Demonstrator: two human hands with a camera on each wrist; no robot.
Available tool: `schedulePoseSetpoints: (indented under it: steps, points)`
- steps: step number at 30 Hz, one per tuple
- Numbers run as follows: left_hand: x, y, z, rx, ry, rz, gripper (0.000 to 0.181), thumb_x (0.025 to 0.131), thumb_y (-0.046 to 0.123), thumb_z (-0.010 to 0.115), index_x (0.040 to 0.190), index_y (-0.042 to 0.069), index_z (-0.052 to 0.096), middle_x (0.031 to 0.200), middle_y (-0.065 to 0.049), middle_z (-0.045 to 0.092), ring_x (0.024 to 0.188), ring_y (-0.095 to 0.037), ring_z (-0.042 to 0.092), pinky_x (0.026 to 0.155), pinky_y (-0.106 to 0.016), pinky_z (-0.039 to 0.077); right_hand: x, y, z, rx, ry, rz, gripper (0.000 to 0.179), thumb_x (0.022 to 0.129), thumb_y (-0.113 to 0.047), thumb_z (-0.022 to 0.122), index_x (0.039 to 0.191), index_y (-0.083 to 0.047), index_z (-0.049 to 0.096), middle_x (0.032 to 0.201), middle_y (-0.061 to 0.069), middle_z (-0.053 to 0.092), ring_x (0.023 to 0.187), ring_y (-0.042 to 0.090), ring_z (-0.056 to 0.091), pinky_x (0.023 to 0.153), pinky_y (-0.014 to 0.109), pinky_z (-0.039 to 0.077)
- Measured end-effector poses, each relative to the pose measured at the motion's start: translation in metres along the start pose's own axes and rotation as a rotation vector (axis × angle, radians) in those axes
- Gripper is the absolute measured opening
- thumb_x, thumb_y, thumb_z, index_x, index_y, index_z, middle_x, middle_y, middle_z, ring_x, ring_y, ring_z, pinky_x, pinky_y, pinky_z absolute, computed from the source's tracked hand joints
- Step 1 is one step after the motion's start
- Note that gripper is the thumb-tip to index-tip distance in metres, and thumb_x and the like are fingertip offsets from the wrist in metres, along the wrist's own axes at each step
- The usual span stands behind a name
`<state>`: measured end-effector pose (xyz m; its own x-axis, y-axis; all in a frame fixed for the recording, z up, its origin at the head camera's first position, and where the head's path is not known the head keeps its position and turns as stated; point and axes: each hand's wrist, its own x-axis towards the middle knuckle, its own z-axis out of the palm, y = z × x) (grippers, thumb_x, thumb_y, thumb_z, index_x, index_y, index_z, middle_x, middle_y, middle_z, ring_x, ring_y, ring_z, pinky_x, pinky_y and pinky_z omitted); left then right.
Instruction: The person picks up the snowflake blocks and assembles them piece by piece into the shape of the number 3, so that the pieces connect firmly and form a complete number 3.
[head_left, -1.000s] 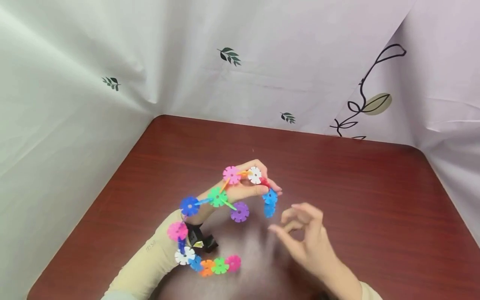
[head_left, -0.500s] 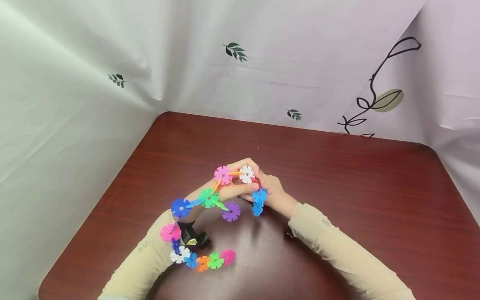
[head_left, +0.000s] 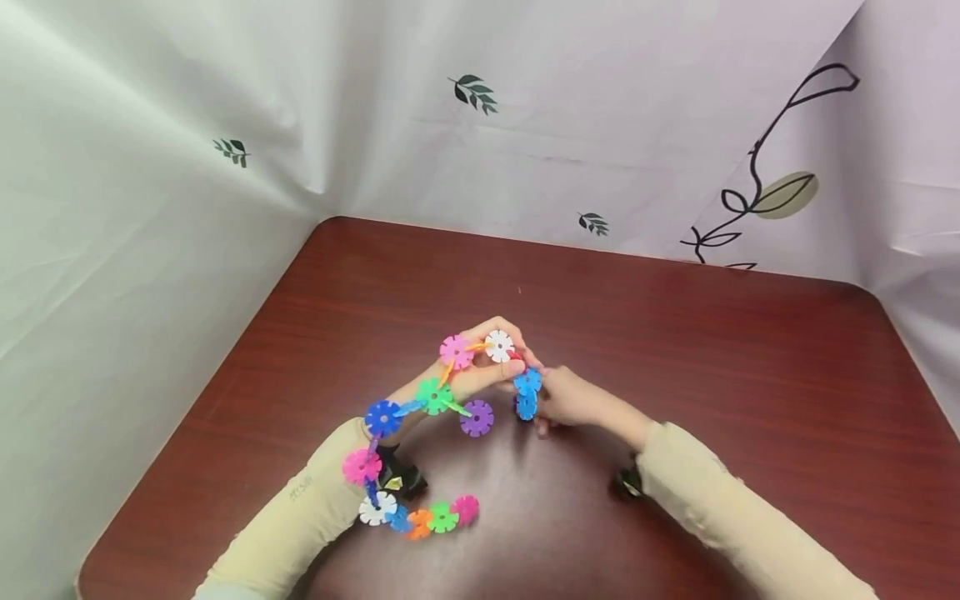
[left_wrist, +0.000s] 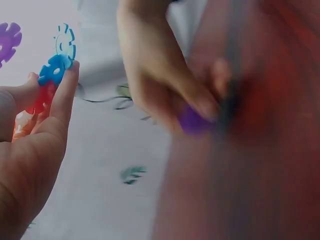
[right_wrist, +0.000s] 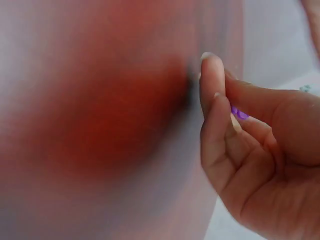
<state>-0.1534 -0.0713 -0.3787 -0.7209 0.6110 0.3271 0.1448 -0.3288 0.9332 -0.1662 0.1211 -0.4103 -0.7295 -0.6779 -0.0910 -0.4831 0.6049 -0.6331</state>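
Observation:
My left hand (head_left: 480, 382) holds up a chain of slotted plastic snowflake discs, pinching a red disc (left_wrist: 42, 99) between thumb and fingers. Beyond it hang two blue discs (head_left: 527, 385) at the chain's free end. The chain runs back over the left wrist through a white disc (head_left: 499, 346), a pink disc (head_left: 457, 352), a green disc (head_left: 434, 396) and several more, with a purple disc (head_left: 476, 418) branching off. My right hand (head_left: 573, 398), close beside the blue discs, pinches a loose purple disc (left_wrist: 194, 121); its fingers hide most of it in the right wrist view.
The dark red wooden table (head_left: 675, 333) lies beneath both hands. Pale curtains (head_left: 397, 125) with leaf prints rise behind its far edge and on the left. A black wrist camera (head_left: 401, 473) sits at the left wrist, below the chain.
The right hand came in from the lower right, passed behind the left fingers, then drew back beside the blue discs, now holding a purple disc. The left hand keeps its pinch with little movement.

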Motion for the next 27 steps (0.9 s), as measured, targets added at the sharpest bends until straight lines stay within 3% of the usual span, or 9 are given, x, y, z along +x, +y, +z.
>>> schedulePoseSetpoints:
  steps: [2,4,6,10,12,15,20,24,27]
  points:
    - [0.001,-0.009,0.001,-0.017,-0.019,-0.1,0.02,0.089,-0.015,0.048,0.105,-0.013,0.037,0.1,-0.017,0.068,0.101,-0.037,0.063,0.082,-0.044,0.052,-0.022,0.001,-0.003,0.095,-0.055,0.049,0.009,0.088,-0.015,0.064,0.087,-0.006,0.063,0.055,-0.005,0.06,0.048,0.004,0.054,0.044,0.019,0.042]
    - [0.004,-0.018,0.004,-0.039,-0.055,-0.186,0.02,0.089,-0.018,0.044,0.107,-0.013,0.036,0.106,-0.031,0.062,0.104,-0.046,0.058,0.084,-0.048,0.05,-0.04,0.006,-0.002,0.171,-0.079,0.05,0.02,0.088,-0.022,0.066,0.075,-0.008,0.06,0.056,-0.007,0.055,0.049,0.0,0.048,0.045,0.018,0.037]
    - [0.005,-0.027,0.006,-0.042,-0.1,-0.242,0.019,0.091,-0.016,0.041,0.109,-0.013,0.034,0.115,-0.04,0.053,0.109,-0.051,0.053,0.086,-0.049,0.049,-0.056,0.01,0.0,0.287,-0.097,0.056,0.02,0.088,-0.024,0.065,0.078,-0.007,0.061,0.06,-0.005,0.056,0.053,0.002,0.049,0.047,0.019,0.04]
    - [0.007,-0.037,0.012,-0.043,-0.097,-0.283,0.022,0.095,-0.008,0.041,0.115,-0.008,0.031,0.128,-0.038,0.044,0.112,-0.045,0.054,0.084,-0.048,0.05,-0.079,0.006,0.014,0.614,-0.116,0.148,0.028,0.091,-0.025,0.062,0.087,0.003,0.062,0.072,0.011,0.067,0.061,0.014,0.063,0.054,0.026,0.051]
    - [0.008,-0.039,0.015,-0.032,-0.067,-0.285,0.027,0.096,-0.006,0.041,0.12,-0.006,0.029,0.128,-0.038,0.045,0.109,-0.04,0.058,0.082,-0.047,0.051,-0.085,0.0,0.022,0.763,-0.082,0.189,0.032,0.092,-0.024,0.061,0.095,0.008,0.06,0.08,0.017,0.069,0.067,0.018,0.067,0.059,0.028,0.054]
    - [0.01,-0.045,0.017,-0.043,-0.021,-0.293,0.036,0.094,-0.009,0.042,0.126,-0.005,0.027,0.125,-0.04,0.045,0.107,-0.035,0.06,0.083,-0.048,0.051,-0.088,-0.006,0.03,0.925,-0.005,0.263,0.038,0.091,-0.023,0.061,0.106,0.011,0.055,0.085,0.015,0.07,0.072,0.017,0.068,0.063,0.027,0.054]
    - [0.012,-0.056,0.018,-0.071,0.021,-0.321,0.048,0.086,-0.02,0.048,0.129,-0.011,0.027,0.124,-0.041,0.046,0.107,-0.034,0.06,0.085,-0.045,0.051,-0.087,0.002,0.034,1.008,0.051,0.345,0.042,0.09,-0.024,0.063,0.112,0.009,0.051,0.087,0.011,0.071,0.073,0.013,0.066,0.066,0.025,0.054]
    - [0.014,-0.057,0.019,-0.011,0.037,-0.362,0.051,0.08,-0.021,0.057,0.125,-0.011,0.036,0.109,-0.033,0.059,0.089,-0.022,0.068,0.081,-0.038,0.054,-0.089,0.008,0.036,0.994,0.057,0.315,0.037,0.09,-0.022,0.063,0.105,0.011,0.056,0.086,0.011,0.071,0.069,0.011,0.064,0.063,0.024,0.052]
    - [0.016,-0.055,0.02,0.054,0.058,-0.431,0.045,0.079,-0.015,0.064,0.12,-0.008,0.045,0.095,-0.019,0.067,0.079,-0.012,0.068,0.078,-0.035,0.055,-0.088,0.011,0.036,1.043,0.052,0.276,0.032,0.091,-0.019,0.061,0.099,0.011,0.058,0.083,0.007,0.071,0.068,0.009,0.064,0.062,0.022,0.052]
